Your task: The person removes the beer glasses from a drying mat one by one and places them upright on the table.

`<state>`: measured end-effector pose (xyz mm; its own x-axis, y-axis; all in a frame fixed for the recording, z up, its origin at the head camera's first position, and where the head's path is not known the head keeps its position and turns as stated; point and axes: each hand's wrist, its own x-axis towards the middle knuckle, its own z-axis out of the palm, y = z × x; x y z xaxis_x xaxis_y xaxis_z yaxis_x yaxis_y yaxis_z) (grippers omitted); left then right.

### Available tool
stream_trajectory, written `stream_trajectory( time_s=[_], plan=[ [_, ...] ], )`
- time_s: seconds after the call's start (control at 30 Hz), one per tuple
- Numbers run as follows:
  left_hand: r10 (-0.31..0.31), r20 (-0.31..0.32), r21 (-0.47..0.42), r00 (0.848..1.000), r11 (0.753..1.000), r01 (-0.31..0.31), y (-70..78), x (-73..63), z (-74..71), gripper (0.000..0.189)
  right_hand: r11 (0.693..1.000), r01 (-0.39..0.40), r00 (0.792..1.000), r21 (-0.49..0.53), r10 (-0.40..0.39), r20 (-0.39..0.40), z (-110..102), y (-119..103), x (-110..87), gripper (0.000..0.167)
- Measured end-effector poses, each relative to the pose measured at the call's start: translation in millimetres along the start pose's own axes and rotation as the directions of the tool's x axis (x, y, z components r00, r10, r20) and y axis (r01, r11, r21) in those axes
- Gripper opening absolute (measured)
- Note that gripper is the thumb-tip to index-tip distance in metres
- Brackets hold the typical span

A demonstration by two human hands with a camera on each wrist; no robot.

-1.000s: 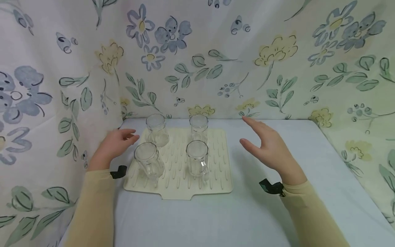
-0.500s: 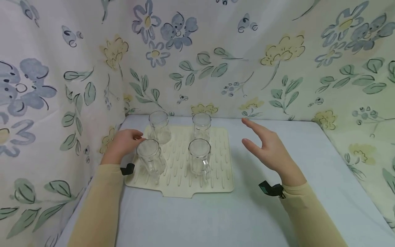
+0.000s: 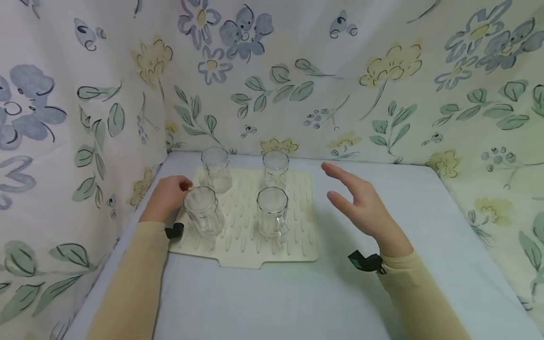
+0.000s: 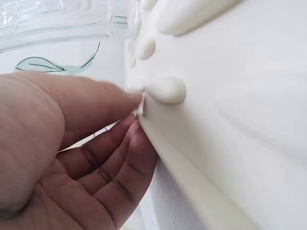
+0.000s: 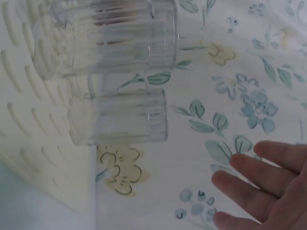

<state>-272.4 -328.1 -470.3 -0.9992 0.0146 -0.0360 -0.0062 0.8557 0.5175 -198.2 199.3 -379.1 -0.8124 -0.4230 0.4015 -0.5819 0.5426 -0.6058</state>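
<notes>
A cream drying mat [image 3: 240, 260] with raised oval ribs lies on the table, bearing several clear glass mugs in two rows. My left hand [image 3: 166, 194] is at the mat's left edge, beside the front left mug [image 3: 205, 212] and rear left mug [image 3: 216, 171]. In the left wrist view the thumb and fingers of that hand [image 4: 81, 129] pinch the mat's rim [image 4: 168, 148], thumb above, fingertips below. My right hand [image 3: 361, 203] hovers right of the mat with fingers extended, holding nothing, apart from the front right mug [image 3: 269, 215] and rear right mug [image 3: 275, 169].
A white cloth covers the table [image 3: 297, 302]. Floral fabric [image 3: 323, 94] hangs behind it and along both sides, with the left curtain [image 3: 97, 141] close to my left arm. A black strap piece [image 3: 365, 260] sits on each wrist.
My left hand has moved right to the mat's left edge, and its fingers have closed on the rim. My right hand stays raised beside the mat. The mugs keep their places on it.
</notes>
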Motion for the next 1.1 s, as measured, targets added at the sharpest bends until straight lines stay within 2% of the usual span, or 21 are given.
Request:
stream_trajectory(
  time_s=[0.2, 0.43, 0.67, 1.1],
  plan=[
    [0.003, 0.030, 0.010, 1.000, 1.000, -0.003, 2.6, 0.7, -10.4, 0.035, 0.994, 0.027, 0.999, 0.107, -0.030, 0.026, 22, -13, 4.7, 0.061],
    [-0.008, 0.046, 0.012, 0.999, 1.000, 0.007, 8.0, 4.3, -12.9, 0.035, 0.989, 0.031, 0.998, 0.143, -0.039, 0.053, 43, -16, 14.0, 0.062],
    [-0.002, 0.039, 0.013, 0.999, 1.000, 0.001, 7.6, 4.7, -11.2, 0.035, 0.987, -0.022, 0.996, 0.160, 0.008, 0.087, 62, -18, 19.2, 0.070],
    [-0.018, 0.058, 0.002, 0.998, 1.000, 0.018, -0.7, 3.6, -7.4, 0.035, 0.965, -0.119, 0.986, 0.235, 0.087, 0.140, 98, -21, 23.8, 0.085]
  ],
)
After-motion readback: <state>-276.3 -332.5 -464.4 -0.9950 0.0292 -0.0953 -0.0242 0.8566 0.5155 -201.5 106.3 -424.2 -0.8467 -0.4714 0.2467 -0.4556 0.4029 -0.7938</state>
